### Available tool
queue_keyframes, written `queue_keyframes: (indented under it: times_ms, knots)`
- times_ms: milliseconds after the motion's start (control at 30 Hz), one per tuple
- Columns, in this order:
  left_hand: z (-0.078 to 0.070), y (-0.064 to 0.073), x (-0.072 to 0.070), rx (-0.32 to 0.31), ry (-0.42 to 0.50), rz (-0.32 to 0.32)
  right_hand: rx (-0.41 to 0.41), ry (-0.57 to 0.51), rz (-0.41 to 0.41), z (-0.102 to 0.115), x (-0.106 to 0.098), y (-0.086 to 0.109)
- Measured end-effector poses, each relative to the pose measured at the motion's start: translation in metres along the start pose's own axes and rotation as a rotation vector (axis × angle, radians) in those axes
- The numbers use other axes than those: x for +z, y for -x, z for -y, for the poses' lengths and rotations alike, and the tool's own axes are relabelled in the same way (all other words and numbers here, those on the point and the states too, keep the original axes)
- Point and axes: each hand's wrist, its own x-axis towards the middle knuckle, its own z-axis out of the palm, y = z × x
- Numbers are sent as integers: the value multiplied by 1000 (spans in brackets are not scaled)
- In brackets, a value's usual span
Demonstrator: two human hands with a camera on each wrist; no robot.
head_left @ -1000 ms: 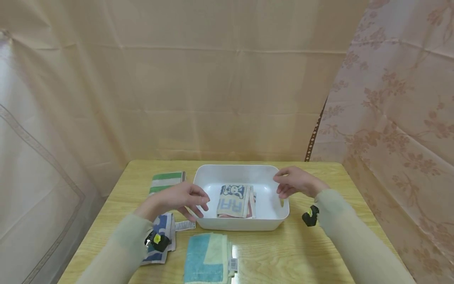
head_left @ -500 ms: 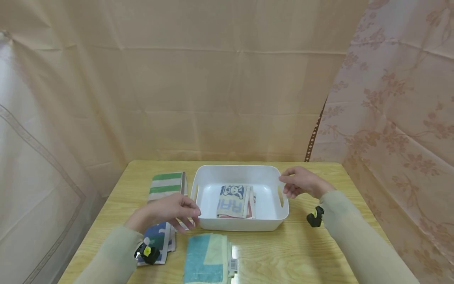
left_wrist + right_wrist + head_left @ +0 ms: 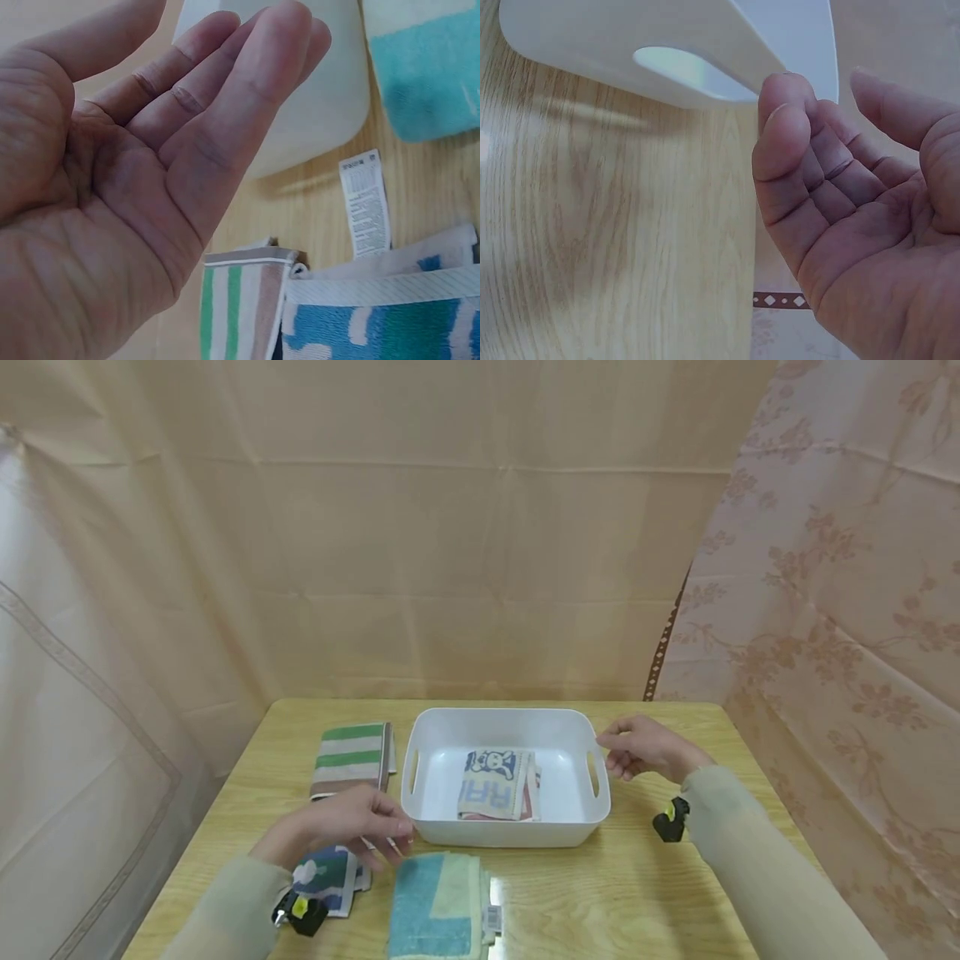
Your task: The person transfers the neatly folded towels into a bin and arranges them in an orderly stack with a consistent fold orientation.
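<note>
Your left hand and right hand hold nothing, fingers loosely bent, thumbs apart, at either side of the white bin, lower centre of the head view; a folded towel lies inside.

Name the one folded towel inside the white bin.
The folded beige towel with blue lettering. It alone lies in the rectangular white plastic bin; the green-striped towel, blue-patterned towel and turquoise-and-cream towel lie outside it.
</note>
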Motion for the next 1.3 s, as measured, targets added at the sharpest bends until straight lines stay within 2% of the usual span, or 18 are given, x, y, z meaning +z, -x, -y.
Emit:
queue_keyframes:
  times_ms: [300,433,833,1300]
  knots:
    - [15,-2,0,-26,66,49,16,-5,5,-7,2,0]
    - [23,-3,1,-36,78,51,17,-5,3,-11,3,-1]
    - [42,-6,1,-72,114,19,28,-29,25,-21,4,-5]
    - [55,-8,-1,-113,148,-10,43,-36,30,-20,7,-5]
